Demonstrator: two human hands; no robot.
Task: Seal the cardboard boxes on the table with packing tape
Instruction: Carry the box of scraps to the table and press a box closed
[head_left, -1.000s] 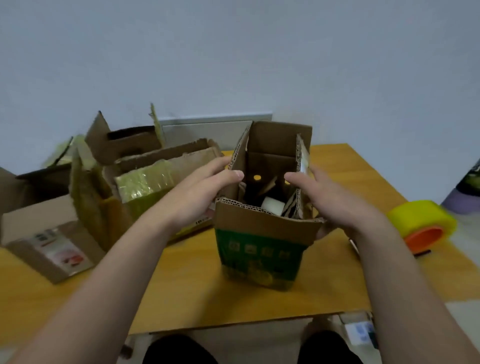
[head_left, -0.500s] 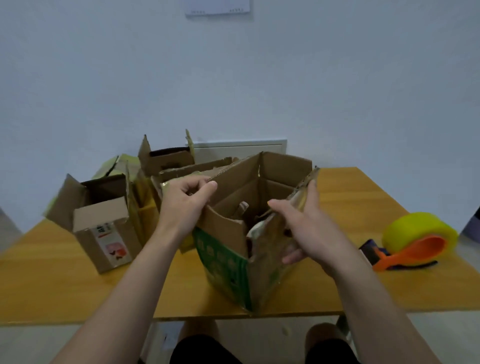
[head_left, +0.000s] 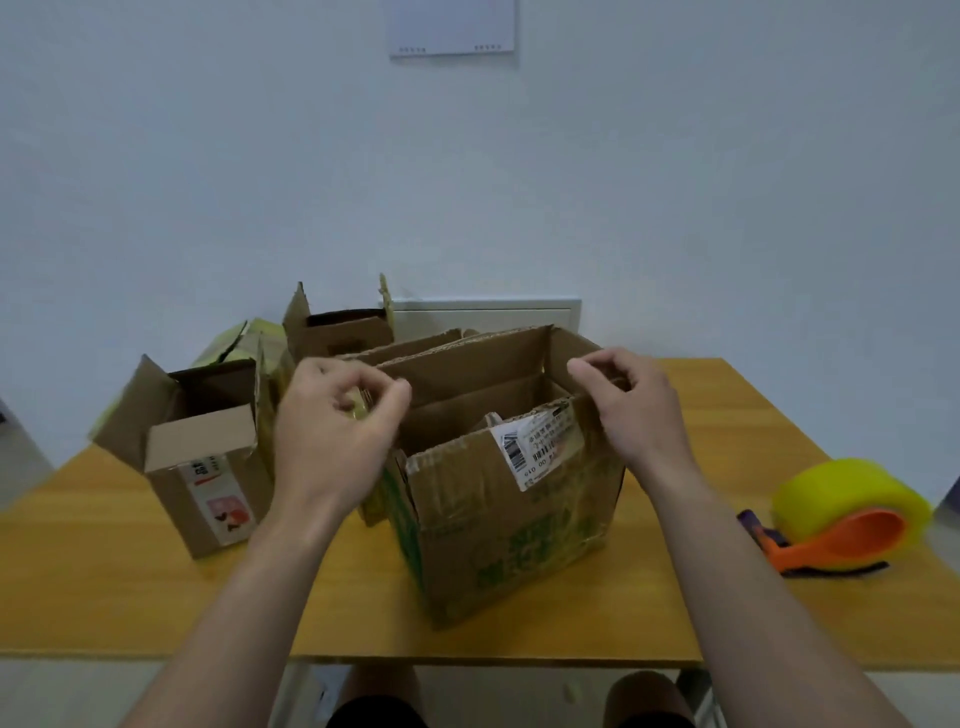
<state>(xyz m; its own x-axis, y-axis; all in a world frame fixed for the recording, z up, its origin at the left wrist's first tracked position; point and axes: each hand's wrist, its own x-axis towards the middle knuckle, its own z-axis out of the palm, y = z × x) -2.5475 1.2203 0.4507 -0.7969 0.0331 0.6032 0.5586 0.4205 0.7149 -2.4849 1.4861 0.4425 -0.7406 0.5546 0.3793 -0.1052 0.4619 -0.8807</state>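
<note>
An open cardboard box with green print and a white shipping label stands in the middle of the wooden table, its flaps up. My left hand pinches the box's left flap near its top edge. My right hand grips the right flap with curled fingers. A roll of yellow packing tape on an orange dispenser lies on the table at the right, apart from both hands.
A smaller open box with a red-and-white label stands at the left. Behind it stand more open boxes and yellow-green packaging. The table's front edge runs just before my knees. A white wall is behind.
The box has been turned so its labelled side faces me and stands square. Both hands shifted from the near flaps to the left and right flaps. The camera tilted up.
</note>
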